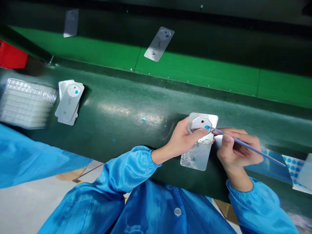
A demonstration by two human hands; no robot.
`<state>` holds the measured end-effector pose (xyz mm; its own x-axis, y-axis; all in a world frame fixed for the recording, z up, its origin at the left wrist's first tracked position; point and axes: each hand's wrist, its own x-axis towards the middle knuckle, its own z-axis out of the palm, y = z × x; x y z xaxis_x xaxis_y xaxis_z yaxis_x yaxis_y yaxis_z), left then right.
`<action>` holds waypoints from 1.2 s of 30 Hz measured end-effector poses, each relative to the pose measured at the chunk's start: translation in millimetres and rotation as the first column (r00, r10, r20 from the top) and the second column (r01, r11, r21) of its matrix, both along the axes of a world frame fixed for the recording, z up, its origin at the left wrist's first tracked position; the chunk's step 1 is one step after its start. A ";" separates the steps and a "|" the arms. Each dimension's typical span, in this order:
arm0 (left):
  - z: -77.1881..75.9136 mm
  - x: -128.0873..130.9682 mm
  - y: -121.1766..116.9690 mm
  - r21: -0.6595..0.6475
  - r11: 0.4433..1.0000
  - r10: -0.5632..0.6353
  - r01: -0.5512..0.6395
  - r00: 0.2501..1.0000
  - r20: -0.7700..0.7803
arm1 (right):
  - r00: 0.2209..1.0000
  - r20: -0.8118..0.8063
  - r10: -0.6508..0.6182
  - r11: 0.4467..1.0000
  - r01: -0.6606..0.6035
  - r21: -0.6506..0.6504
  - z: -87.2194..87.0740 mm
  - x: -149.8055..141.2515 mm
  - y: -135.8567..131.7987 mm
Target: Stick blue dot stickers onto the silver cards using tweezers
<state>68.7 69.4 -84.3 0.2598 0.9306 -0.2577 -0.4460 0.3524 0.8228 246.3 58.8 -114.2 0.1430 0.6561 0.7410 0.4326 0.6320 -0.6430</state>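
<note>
A silver phone back cover (196,159) with an octagonal camera area lies tilted under my hands. My left hand (181,138) grips it by its left edge, with the thumb across its face below the octagon. A small blue round sticker (207,127) sits in the octagon, beside a dark hole. My right hand (240,148) is closed around a thin purple stick (253,149), held like a pen. The stick's tip meets the blue sticker; whether it presses on it I cannot tell. Some of the right fingers are hidden behind the cover's right edge.
At left, several similar covers (68,105) lie stacked beside clear plastic trays (26,104) and a red bin (12,55). Sheets of blue dots (293,165) lie at right. A loose blue dot (143,120) is on the green bench. Another cover (159,44) rests on the green strip behind.
</note>
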 end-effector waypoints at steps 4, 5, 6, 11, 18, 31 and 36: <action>-0.8 -1.2 2.0 0.021 1.000 0.000 0.001 1.000 -0.022 | 0.999 -0.016 0.031 1.000 -0.031 -0.004 1.6 -3.2 0.5; -0.7 -1.3 2.9 0.002 1.000 -0.013 0.013 1.000 -0.007 | 0.999 -0.039 0.027 0.999 -0.028 -0.017 3.0 -4.2 0.2; -0.4 -1.5 3.7 -0.011 1.000 -0.023 0.023 1.000 0.007 | 0.997 -0.071 0.024 0.999 -0.027 -0.034 4.4 -5.4 -0.2; -0.7 -1.6 4.1 -0.026 0.999 -0.021 0.022 0.999 0.024 | 0.987 -0.159 0.017 0.996 -0.029 -0.079 7.7 -9.3 -1.8; -4.0 -0.9 1.5 -0.021 1.000 -0.009 0.009 1.000 -0.001 | 0.989 -0.144 0.033 0.997 -0.043 -0.067 6.2 -8.9 -0.2; -0.3 0.1 1.8 -0.082 0.996 -0.036 0.045 0.994 0.105 | 0.983 -0.172 0.067 0.988 -0.089 -0.125 10.1 -4.5 0.4; -0.8 -0.2 1.2 -0.095 0.994 -0.041 0.050 0.995 0.093 | 0.987 -0.144 0.077 0.989 -0.094 -0.115 12.4 -4.6 1.6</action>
<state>68.4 70.5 -85.1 0.3280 0.8890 -0.3195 -0.4986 0.4501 0.7408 241.7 60.4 -101.8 0.1780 0.7537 0.6327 0.2815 0.5771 -0.7666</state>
